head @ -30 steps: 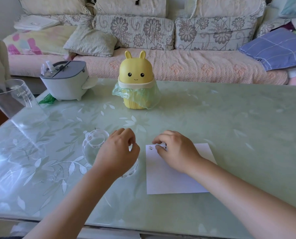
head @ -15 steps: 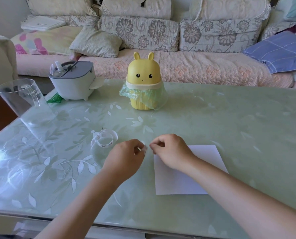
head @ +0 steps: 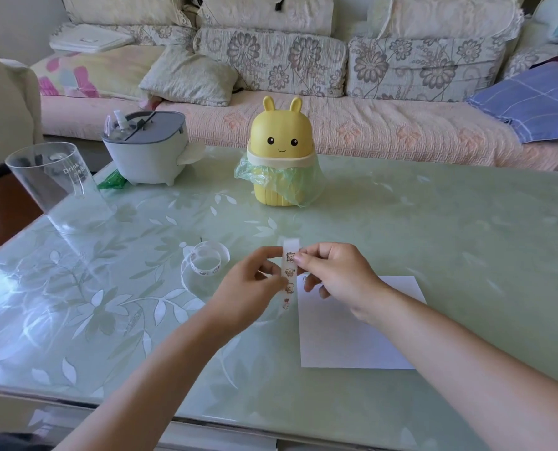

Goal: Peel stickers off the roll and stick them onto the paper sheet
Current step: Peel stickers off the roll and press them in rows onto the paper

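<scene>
1. Nearest us, two bare forearms reach in from 6 o'clock over a pale green, glass-topped bench [head: 433, 222].
2. The paper sheet [head: 352, 336] lies flat on the bench, at about 4 o'clock from the hands. The right wrist hangs over its far left corner.
3. The left hand [head: 254, 283] pinches the sticker strip [head: 290, 271] by its lower half, between thumb and fingers. The right hand [head: 336, 275] has its fingers curled. Its thumb and forefinger nip the strip's right edge, beside the topmost sticker.
4. The strip is held above the bench, almost upright, with its long axis running from 12 to 6 o'clock. A column of small cartoon stickers faces us. The right hand is the nearer one to the paper. We judge that a peeled sticker would need to travel down and right, toward 4 o'clock.
5. The sticker roll [head: 206, 260] rests on the bench at 9 o'clock from the left hand, near but not touching it. We cannot tell whether the strip is joined to it.
6. Farther off stand:
   - a yellow rabbit-shaped bin [head: 282, 141] with a green bag, at 12 o'clock
   - a grey and white appliance [head: 147, 154], at 11 o'clock
   - a clear cup [head: 56, 180], at 10 o'clock
   - a flowered sofa [head: 303, 60], beyond them all
</scene>
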